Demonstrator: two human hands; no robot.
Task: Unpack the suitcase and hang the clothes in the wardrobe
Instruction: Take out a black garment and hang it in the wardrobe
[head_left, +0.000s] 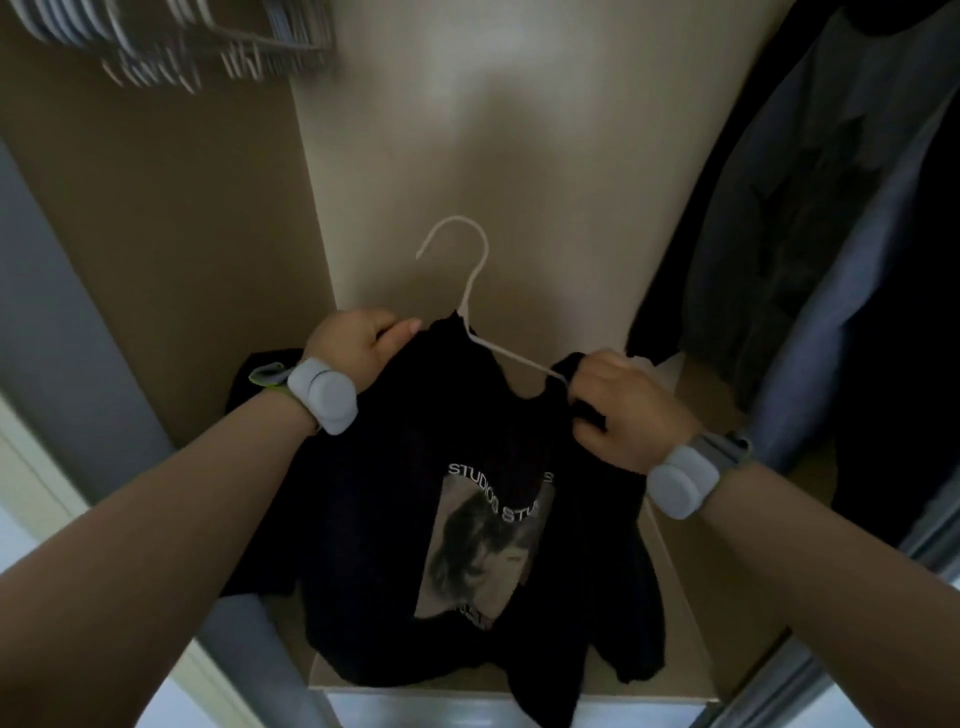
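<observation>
beige wardrobe wall (519, 156) | left hand (353, 338), right hand (623, 405): fingers (402, 328) clutch black shirt (415, 441) on hanger (470, 291)

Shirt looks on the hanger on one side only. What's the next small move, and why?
Probably slide the fabric bunched in the right hand outward over the white hanger's bare arm. That wire shows outside the black T-shirt, while at the left hand's grip on the other shoulder no wire shows.

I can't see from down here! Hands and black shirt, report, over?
Report: left hand grips black shirt by one shoulder; right hand pinches the other at white hanger end. Shirt half on, not hung. Nothing blocking.
</observation>
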